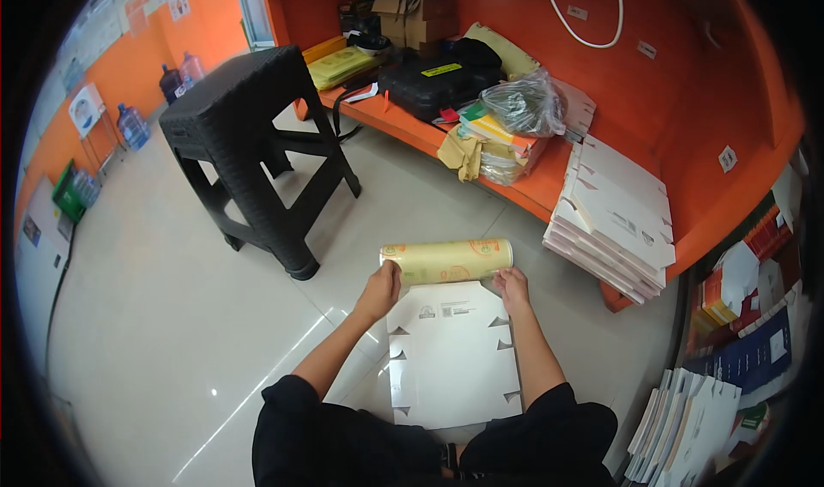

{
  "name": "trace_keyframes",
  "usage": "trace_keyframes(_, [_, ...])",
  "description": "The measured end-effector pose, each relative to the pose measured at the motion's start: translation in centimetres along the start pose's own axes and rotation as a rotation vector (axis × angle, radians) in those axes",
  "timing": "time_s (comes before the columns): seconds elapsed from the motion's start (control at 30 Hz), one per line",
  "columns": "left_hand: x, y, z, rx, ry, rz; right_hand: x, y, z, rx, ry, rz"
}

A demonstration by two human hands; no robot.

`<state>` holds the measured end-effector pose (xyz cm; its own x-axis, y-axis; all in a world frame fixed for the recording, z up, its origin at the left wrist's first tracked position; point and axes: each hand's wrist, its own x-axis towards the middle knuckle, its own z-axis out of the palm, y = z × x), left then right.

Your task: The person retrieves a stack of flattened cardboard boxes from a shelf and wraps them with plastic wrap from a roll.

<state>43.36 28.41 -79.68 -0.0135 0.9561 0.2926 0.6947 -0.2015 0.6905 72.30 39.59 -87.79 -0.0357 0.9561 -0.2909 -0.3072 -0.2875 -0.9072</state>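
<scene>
Your left hand (pixel 378 291) clamped on left end of yellow roll (pixel 446 261); right hand (pixel 513 290) pinching at right end. Two-ended hold likely keeps roll level. Roll mid-frame, crosswise at white carton's (pixel 455 358) top edge; carton flat between forearms, seemingly lap-supported.

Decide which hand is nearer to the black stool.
Left. The left hand is at the end of the roll nearer the stool; the right hand is at the far end.
</scene>
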Motion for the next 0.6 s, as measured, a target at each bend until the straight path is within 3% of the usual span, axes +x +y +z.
trace_keyframes(0.07, [1.5,-1.3,0.2,0.040,0.045,-0.028,0.5,-0.9,0.4,0.003,-0.004,0.031])
trace_keyframes(0.13, [2.3,-2.6,0.4,-0.001,-0.005,-0.365,0.6,-2.5,0.8,0.004,-0.001,0.065])
trace_keyframes(0.27, [1.9,-4.6,0.8,-0.060,-0.134,-0.359,1.1,-5.8,2.9,-0.062,-0.020,0.147])
trace_keyframes(0.33, [1.4,-3.8,-0.2,-0.422,-0.065,-0.453,1.6,-6.6,4.0,-0.003,-0.032,0.140])
trace_keyframes(0.43, [1.7,-3.0,-2.0,-0.634,-0.029,-0.386,1.8,-8.3,6.5,-0.060,0.013,0.027])
trace_keyframes(0.53, [1.9,-1.9,-3.2,-0.555,-0.011,-0.328,1.8,-11.6,9.3,-0.092,-0.039,-0.089])
trace_keyframes(0.6, [1.8,-1.8,-2.4,-0.565,0.000,-0.263,2.9,-13.5,10.3,-0.346,-0.022,-0.251])
